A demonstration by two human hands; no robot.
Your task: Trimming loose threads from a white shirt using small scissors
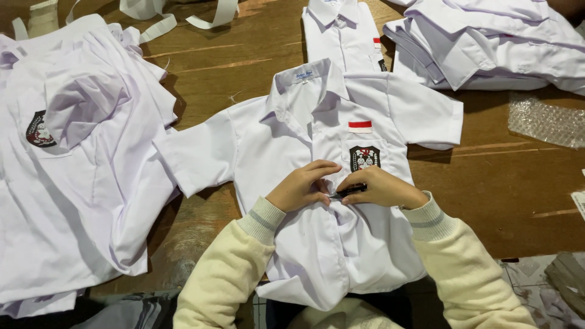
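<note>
Hands: left hand pinches the placket of the white uniform shirt | right hand grips a dark pen-like tool, long axis crosswise, tip toward left hand | shirt flat mid-worktop, collar toward far edge, hem at near edge.

White short-sleeved shirt lies flat on the wooden table, front up, collar away from the person, hem hanging over the near table edge. Sleeves spread to both sides. Small red-and-white patch above the chest pocket, dark crest badge on the pocket itself. Front placket runs down the middle, closed as far as visible. Small dark tool, thin and pen-like, lies roughly level across the placket just below the badge, tip pointing left; exact type can't be made out.
</note>
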